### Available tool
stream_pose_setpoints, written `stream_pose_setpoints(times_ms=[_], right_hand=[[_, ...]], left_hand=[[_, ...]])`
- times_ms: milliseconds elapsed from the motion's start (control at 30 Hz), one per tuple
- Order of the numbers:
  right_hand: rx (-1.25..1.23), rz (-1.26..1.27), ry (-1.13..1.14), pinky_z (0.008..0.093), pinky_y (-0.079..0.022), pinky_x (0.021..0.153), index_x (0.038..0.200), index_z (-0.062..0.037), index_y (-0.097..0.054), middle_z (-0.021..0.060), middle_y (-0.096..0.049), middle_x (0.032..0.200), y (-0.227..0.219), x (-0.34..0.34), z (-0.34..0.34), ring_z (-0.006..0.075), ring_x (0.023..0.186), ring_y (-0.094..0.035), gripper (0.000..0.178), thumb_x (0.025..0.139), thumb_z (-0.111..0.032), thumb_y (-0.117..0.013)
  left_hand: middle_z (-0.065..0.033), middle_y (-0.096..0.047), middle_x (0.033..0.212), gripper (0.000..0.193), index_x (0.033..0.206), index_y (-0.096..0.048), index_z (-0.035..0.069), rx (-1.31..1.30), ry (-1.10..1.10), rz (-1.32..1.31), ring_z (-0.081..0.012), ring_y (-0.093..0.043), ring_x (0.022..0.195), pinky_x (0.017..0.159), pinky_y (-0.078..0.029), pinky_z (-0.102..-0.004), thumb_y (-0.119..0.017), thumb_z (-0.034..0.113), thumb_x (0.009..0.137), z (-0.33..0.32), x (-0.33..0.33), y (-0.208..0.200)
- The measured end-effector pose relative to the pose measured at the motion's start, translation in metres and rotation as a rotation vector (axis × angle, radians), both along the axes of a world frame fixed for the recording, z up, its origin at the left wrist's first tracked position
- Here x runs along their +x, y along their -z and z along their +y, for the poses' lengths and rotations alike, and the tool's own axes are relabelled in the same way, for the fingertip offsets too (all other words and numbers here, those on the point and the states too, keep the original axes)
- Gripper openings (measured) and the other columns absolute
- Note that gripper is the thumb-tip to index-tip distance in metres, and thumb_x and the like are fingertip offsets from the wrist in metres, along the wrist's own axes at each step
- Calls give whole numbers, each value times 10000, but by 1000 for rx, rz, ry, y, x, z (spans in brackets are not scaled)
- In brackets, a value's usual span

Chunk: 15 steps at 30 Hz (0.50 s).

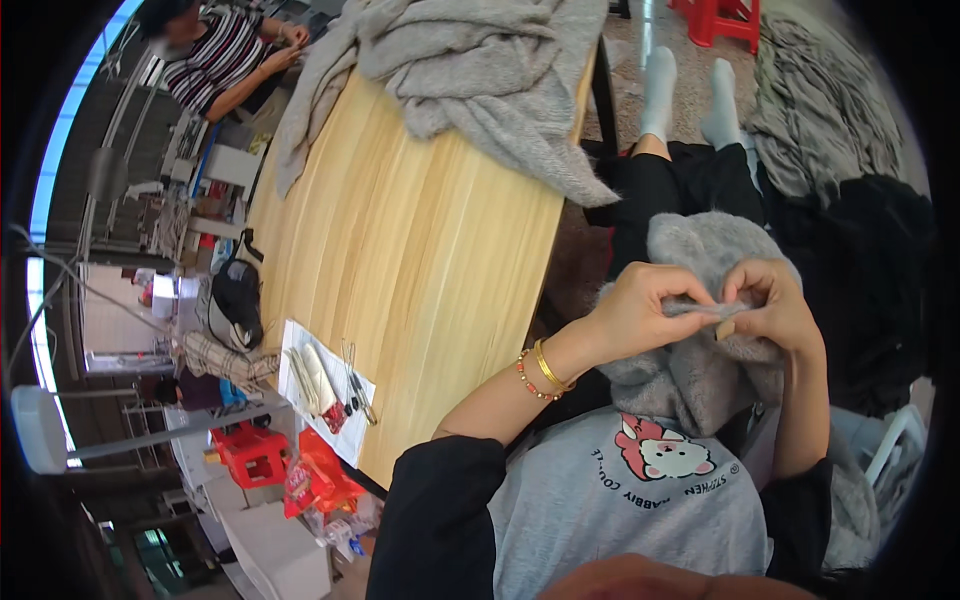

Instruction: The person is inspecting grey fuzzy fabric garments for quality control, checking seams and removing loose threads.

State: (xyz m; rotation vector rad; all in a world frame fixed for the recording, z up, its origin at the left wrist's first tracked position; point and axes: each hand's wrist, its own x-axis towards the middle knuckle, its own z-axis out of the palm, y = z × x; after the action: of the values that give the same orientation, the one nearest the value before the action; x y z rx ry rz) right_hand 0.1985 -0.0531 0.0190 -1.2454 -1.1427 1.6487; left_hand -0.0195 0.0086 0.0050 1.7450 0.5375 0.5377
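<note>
A grey, plush fur fabric piece [690, 375] lies bunched over my lap. My left hand [655, 305] pinches a thin fold of its edge between thumb and fingers. Close beside it, my right hand [768, 305] pinches the same fold, so the fingertips of both hands nearly meet. A small yellowish patch shows at the right thumb's tip; I cannot tell what it is. Any finer tool between the fingers is too small to make out. On my left wrist are a gold bangle and a beaded bracelet [540, 375].
To my left stands a wooden table [400, 230], with heaped grey fabric [480, 80] hanging over its far edge. Small tools [355, 385] lie on a paper sheet [350, 430] at its near left. Dark cloth [860, 270] is piled at right. Another person [225, 60] sits far left.
</note>
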Motion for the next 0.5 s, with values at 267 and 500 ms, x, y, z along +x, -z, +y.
stream_pose_setpoints(times_ms=[267, 500], right_hand=[[27, -45, -162, 211, -476, 628, 793, 12, -585, 55, -617, 783, 18, 5, 3, 98, 691, -584, 209, 633, 28, -718], [207, -124, -28, 192, -419, 640, 847, -2, -582, 39, -593, 864, 32, 17, -5, 83, 719, -550, 248, 711, -101, -764]], left_hand=[[-35, -653, 668, 142, 784, -694, 9, -111, -37, -187, -69, -551, 606, 552, -433, -241, -756, 109, 704, -4, -1, 15], [-43, -656, 684, 215, 813, -692, 4, -143, -128, -273, -73, -548, 581, 520, -423, -247, -787, 161, 702, -6, 4, 27]])
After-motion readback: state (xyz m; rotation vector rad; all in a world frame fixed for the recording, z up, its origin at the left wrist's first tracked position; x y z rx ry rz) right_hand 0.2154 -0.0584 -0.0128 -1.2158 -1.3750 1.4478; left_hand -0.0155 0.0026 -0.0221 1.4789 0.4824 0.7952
